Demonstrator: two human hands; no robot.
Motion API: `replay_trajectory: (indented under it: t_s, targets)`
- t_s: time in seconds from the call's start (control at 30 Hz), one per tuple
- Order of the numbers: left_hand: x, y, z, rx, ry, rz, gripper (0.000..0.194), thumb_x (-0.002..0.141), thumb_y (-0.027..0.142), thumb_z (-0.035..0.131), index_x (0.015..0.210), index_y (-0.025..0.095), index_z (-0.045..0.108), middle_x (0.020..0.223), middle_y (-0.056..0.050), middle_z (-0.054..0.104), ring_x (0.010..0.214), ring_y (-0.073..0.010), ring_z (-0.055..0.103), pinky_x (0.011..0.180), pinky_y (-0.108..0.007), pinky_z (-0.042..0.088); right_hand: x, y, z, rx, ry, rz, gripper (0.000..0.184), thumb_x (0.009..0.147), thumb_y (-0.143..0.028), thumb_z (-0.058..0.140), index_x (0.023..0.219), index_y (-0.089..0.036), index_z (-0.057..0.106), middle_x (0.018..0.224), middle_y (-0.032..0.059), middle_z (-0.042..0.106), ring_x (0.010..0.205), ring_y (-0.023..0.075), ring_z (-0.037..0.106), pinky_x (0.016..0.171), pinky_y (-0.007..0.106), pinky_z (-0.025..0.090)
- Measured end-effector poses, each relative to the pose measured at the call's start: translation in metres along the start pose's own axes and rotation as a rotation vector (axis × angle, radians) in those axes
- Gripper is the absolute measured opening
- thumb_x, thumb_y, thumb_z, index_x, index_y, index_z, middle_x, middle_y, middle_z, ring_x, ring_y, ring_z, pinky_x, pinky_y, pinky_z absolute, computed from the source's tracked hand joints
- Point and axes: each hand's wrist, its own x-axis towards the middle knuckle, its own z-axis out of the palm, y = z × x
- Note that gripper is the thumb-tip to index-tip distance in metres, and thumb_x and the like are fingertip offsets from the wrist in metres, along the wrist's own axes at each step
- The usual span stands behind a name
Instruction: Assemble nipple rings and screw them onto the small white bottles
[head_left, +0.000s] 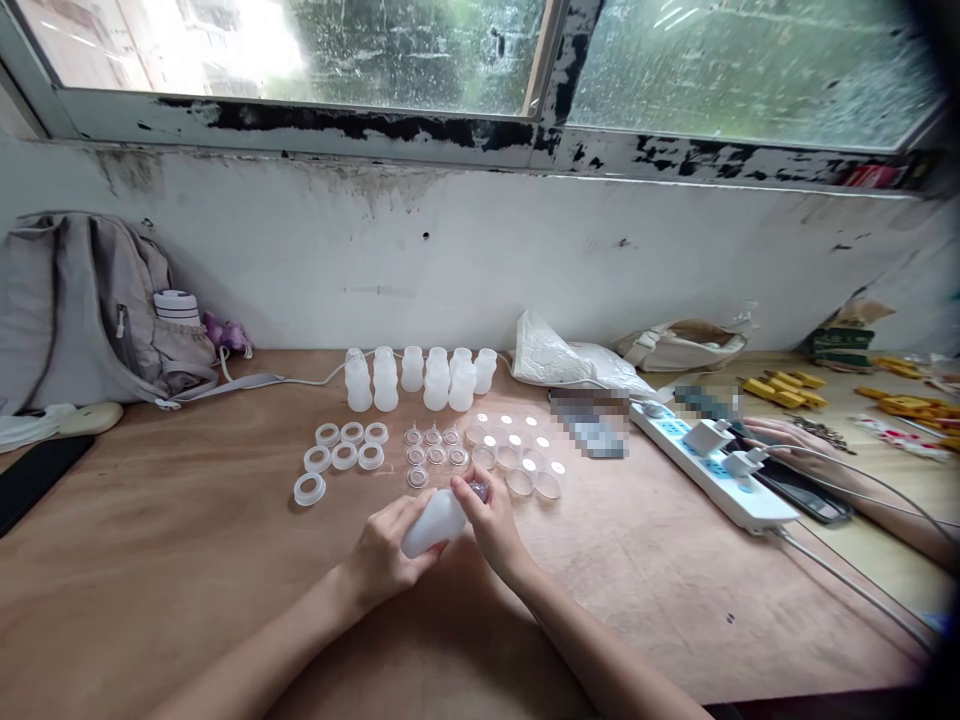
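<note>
My left hand (386,550) is wrapped round the body of a small white plastic bottle (433,522), held tilted over the wooden table (187,540). My right hand (491,520) pinches at the bottle's neck, where a clear nipple and ring (478,490) sit. Just beyond lie white screw rings (341,457), clear nipples (433,450) and clear dome caps (517,455) laid out in rows. Several more white bottles (420,378) stand upright behind them.
A grey backpack (82,310) leans at the back left, a dark phone (34,478) at the left edge. A white plastic bag (562,360) and a power strip (712,465) with chargers lie right. Another person's hand (802,440) rests on a phone at the right.
</note>
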Motion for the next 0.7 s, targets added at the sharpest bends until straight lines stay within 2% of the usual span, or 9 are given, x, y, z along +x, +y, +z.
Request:
replay_trajectory:
  t_s: [0.13,0.23,0.33,0.4,0.47,0.57,0.7]
  targets:
    - [0.004,-0.011,0.001,0.155,0.018,0.013,0.048,0.076,0.025,0.055,0.121,0.014,0.042,0.100,-0.011,0.061,0.089,-0.0226,0.060,0.078,-0.034,0.050,0.006,0.002,-0.002,-0.100,-0.017,0.032,0.028,0.075,-0.044,0.052,0.071,-0.017,0.052,0.058,-0.0015,0.049,0.052,0.0117,0.044,0.048,0.022,0.034]
    - [0.006,-0.019,-0.001,0.192,0.026,-0.035,0.050,0.073,0.024,0.056,0.120,0.014,0.042,0.102,-0.011,0.061,0.091,-0.0233,0.059,0.079,-0.035,0.049,0.013,0.006,-0.009,-0.317,0.062,-0.021,0.034,0.075,-0.048,0.052,0.090,-0.017,0.054,0.052,-0.0037,0.047,0.049,0.0132,0.045,0.049,0.023,0.033]
    - [0.005,-0.022,-0.005,0.169,0.047,-0.087,0.050,0.072,0.024,0.057,0.119,0.016,0.043,0.105,-0.009,0.061,0.094,-0.0225,0.058,0.082,-0.034,0.049,0.021,0.014,-0.019,-0.524,0.153,-0.038,0.047,0.081,-0.047,0.042,0.117,-0.016,0.043,0.052,-0.0037,0.049,0.049,0.0158,0.050,0.052,0.025,0.035]
    - [0.004,-0.022,-0.008,0.160,0.061,-0.099,0.049,0.073,0.025,0.057,0.118,0.017,0.043,0.107,-0.008,0.060,0.096,-0.0220,0.058,0.083,-0.034,0.048,0.025,0.020,-0.024,-0.650,0.186,-0.018,0.050,0.084,-0.045,0.036,0.126,-0.017,0.035,0.056,-0.0012,0.054,0.053,0.0182,0.053,0.055,0.027,0.036]
    - [0.002,-0.022,-0.011,0.162,0.070,-0.098,0.048,0.073,0.026,0.058,0.118,0.017,0.043,0.108,-0.009,0.060,0.097,-0.0220,0.057,0.084,-0.033,0.048,0.029,0.025,-0.028,-0.747,0.185,0.013,0.049,0.086,-0.041,0.034,0.128,-0.017,0.034,0.061,0.0022,0.059,0.059,0.0208,0.057,0.057,0.028,0.037]
    - [0.001,-0.023,-0.014,0.182,0.081,-0.098,0.048,0.073,0.026,0.058,0.118,0.017,0.043,0.107,-0.009,0.060,0.095,-0.0222,0.058,0.082,-0.033,0.048,0.030,0.029,-0.030,-0.822,0.185,0.038,0.042,0.085,-0.033,0.034,0.123,-0.015,0.040,0.069,0.0063,0.063,0.067,0.0233,0.059,0.060,0.030,0.037]
    - [0.002,-0.026,-0.016,0.205,0.063,-0.085,0.048,0.073,0.027,0.058,0.118,0.016,0.044,0.104,-0.010,0.061,0.093,-0.0222,0.059,0.081,-0.034,0.049,0.030,0.029,-0.030,-0.798,0.204,0.019,0.035,0.082,-0.031,0.038,0.112,-0.014,0.046,0.067,0.0054,0.062,0.064,0.0220,0.058,0.060,0.029,0.038]
